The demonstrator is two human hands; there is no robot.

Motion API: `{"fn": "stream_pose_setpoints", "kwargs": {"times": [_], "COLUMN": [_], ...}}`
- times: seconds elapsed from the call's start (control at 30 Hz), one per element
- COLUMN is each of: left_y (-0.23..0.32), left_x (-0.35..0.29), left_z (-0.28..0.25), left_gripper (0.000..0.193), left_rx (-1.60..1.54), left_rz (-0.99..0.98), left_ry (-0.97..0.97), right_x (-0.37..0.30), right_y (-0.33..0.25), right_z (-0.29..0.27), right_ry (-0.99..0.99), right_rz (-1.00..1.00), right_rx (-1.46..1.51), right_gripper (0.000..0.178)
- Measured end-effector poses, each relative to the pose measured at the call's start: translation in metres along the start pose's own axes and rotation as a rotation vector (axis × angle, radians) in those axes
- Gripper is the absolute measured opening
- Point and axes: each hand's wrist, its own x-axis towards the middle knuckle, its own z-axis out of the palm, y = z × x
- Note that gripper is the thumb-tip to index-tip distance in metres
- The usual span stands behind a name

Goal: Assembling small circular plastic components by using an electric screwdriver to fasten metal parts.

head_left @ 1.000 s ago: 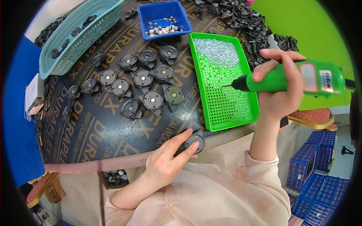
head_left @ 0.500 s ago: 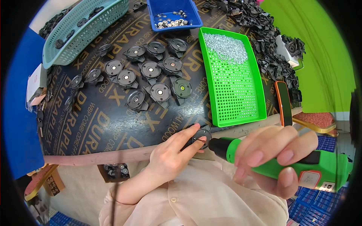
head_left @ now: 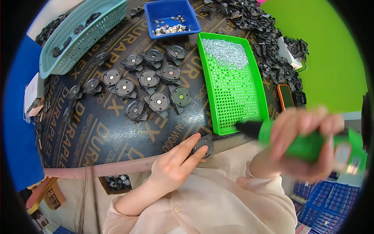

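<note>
At the table's near edge, my left hand has its fingers on a round black plastic part, thumb side and fingertips gripping its rim. My right hand, blurred by motion, is wrapped round a green electric screwdriver with a black nose. That nose points left, above the near end of a green perforated tray. Small silver screws are heaped in the tray's far end. Several similar round black parts stand on the table beyond my left hand, most with a metal-coloured centre.
A blue bin with small round metal pieces stands at the back. Left of it is a teal basket holding black parts. A pile of black parts lines the right side, near an orange-edged phone.
My right hand has lifted the screwdriver up and away from the black part, its nose now over the tray's near edge. My left hand still holds the part. The view has shifted slightly.
</note>
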Motion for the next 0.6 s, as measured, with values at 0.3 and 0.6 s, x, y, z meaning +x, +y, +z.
{"fn": "stream_pose_setpoints", "kwargs": {"times": [0.3,0.6], "left_y": [0.0,0.001], "left_x": [0.003,0.004], "left_z": [0.005,0.005], "left_gripper": [0.037,0.036], "left_rx": [-0.069,-0.083], "left_rz": [-0.043,-0.047], "left_ry": [0.069,0.07], "right_x": [0.035,0.033], "right_y": [0.062,0.062], "right_z": [-0.034,-0.031], "right_ry": [0.301,0.267], "right_rz": [-0.039,-0.063], "right_rx": [-0.267,-0.328], "right_gripper": [0.014,0.012]}}
